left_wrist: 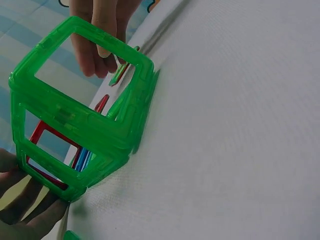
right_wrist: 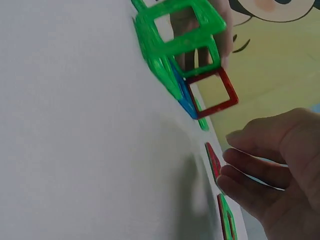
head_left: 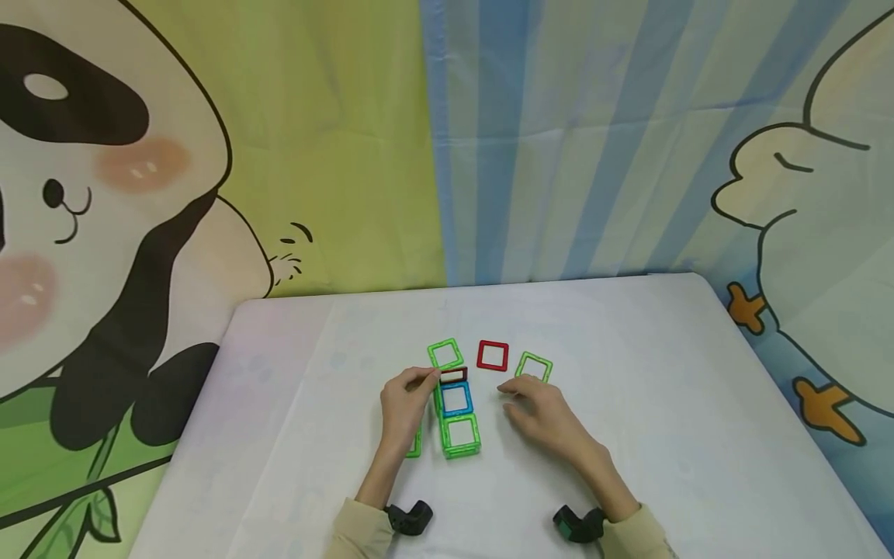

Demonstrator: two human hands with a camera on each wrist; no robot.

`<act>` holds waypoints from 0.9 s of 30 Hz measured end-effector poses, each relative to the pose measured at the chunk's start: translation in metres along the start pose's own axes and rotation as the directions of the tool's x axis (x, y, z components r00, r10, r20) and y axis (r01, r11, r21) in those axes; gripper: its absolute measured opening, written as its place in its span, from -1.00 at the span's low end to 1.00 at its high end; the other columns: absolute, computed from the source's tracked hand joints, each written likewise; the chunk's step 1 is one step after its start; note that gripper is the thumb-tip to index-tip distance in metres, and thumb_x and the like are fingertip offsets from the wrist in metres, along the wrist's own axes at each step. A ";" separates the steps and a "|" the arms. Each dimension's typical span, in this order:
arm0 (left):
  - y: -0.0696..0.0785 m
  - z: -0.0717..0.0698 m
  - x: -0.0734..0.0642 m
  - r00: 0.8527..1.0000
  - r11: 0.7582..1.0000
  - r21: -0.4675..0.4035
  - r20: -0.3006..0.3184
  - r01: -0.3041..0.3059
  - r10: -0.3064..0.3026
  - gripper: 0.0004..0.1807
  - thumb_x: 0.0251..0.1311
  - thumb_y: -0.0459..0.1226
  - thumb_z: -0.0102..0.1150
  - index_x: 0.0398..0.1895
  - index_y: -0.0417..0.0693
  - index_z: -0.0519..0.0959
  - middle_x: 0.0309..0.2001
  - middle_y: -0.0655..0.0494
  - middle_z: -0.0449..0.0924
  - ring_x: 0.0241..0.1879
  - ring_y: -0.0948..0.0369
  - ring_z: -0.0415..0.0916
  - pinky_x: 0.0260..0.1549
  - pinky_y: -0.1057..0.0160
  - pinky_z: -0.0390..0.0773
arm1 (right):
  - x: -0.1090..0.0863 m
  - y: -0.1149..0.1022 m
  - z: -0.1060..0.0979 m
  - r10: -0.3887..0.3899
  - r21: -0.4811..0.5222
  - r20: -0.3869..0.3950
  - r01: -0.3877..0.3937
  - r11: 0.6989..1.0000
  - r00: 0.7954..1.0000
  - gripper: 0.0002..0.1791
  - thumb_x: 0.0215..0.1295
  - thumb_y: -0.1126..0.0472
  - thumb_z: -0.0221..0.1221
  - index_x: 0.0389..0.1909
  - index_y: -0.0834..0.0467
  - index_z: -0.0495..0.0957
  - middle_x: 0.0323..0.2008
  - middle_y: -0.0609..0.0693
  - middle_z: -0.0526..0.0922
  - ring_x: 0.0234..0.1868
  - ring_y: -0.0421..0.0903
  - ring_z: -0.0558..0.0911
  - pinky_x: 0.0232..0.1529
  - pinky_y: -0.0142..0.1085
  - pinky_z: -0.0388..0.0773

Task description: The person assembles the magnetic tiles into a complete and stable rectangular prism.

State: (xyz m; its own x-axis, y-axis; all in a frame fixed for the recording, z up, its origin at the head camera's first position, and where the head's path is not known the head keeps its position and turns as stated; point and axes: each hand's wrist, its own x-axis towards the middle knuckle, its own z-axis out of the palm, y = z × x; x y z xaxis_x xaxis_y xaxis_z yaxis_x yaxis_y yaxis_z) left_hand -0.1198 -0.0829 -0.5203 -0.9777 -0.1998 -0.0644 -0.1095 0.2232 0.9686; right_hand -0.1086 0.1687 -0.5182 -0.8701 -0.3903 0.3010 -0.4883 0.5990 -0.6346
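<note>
A structure of square magnetic tiles stands at the table's middle. It has several green tiles (head_left: 461, 435), a blue tile (head_left: 457, 398) lying flat and a red tile (right_wrist: 212, 93) upright at the far end. My left hand (head_left: 403, 407) is at the left of it, thumb and fingertips pinching the corner where a green side tile (right_wrist: 205, 59) meets the red one; the exact contact is partly hidden. My right hand (head_left: 548, 415) hovers to the right with fingers loosely bent, holding nothing. Its fingertips are close to a loose green tile (head_left: 536, 363).
Beyond the structure lie another green tile (head_left: 445, 354) and a loose red tile (head_left: 493, 355). One more green tile (head_left: 416, 444) shows partly behind the left wrist. The white table (head_left: 698, 435) meets a printed curtain (head_left: 559, 155) at its far edge.
</note>
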 end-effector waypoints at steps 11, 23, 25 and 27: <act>-0.002 0.000 0.002 1.000 1.000 0.004 0.010 -0.010 0.010 -0.79 0.34 -0.09 0.35 -0.17 -0.02 0.78 -0.16 0.10 0.76 -0.11 0.18 0.66 -0.07 0.24 0.63 | 0.010 0.021 -0.009 -0.035 -0.250 -0.136 0.000 0.968 0.990 -0.56 0.09 0.54 0.32 0.05 0.36 0.64 0.11 0.25 0.63 0.17 0.19 0.60 0.13 0.02 0.64; -0.001 -0.002 0.002 1.000 1.000 0.002 0.008 -0.008 0.008 -0.79 0.33 -0.09 0.36 -0.19 -0.02 0.79 -0.18 0.09 0.76 -0.14 0.18 0.65 -0.07 0.21 0.61 | 0.017 0.034 -0.009 0.002 -0.304 -0.062 -0.020 0.952 0.998 -0.48 0.05 0.53 0.23 0.13 0.40 0.58 0.18 0.35 0.60 0.24 0.29 0.57 0.24 0.13 0.55; -0.001 -0.002 0.002 1.000 1.000 0.002 0.010 -0.008 0.008 -0.79 0.33 -0.10 0.36 -0.19 -0.02 0.79 -0.19 0.09 0.76 -0.14 0.18 0.64 -0.07 0.21 0.61 | 0.018 0.034 -0.009 0.016 -0.311 -0.050 -0.030 0.950 0.999 -0.46 0.05 0.52 0.23 0.15 0.40 0.57 0.18 0.36 0.60 0.24 0.30 0.56 0.25 0.14 0.54; -0.002 -0.002 0.002 1.000 1.000 -0.001 0.012 -0.007 0.007 -0.79 0.33 -0.10 0.36 -0.19 -0.03 0.78 -0.19 0.09 0.76 -0.15 0.18 0.64 -0.08 0.21 0.60 | 0.019 0.034 -0.009 0.031 -0.316 -0.037 -0.041 0.948 0.999 -0.45 0.05 0.51 0.22 0.16 0.40 0.56 0.18 0.36 0.60 0.24 0.31 0.56 0.26 0.14 0.53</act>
State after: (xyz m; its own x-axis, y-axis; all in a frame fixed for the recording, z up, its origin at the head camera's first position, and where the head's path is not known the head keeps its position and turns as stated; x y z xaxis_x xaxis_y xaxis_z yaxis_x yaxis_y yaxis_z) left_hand -0.1212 -0.0854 -0.5218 -0.9805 -0.1869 -0.0602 -0.1022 0.2237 0.9693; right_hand -0.1420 0.1883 -0.5278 -0.8865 -0.3460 0.3074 -0.4489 0.8044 -0.3892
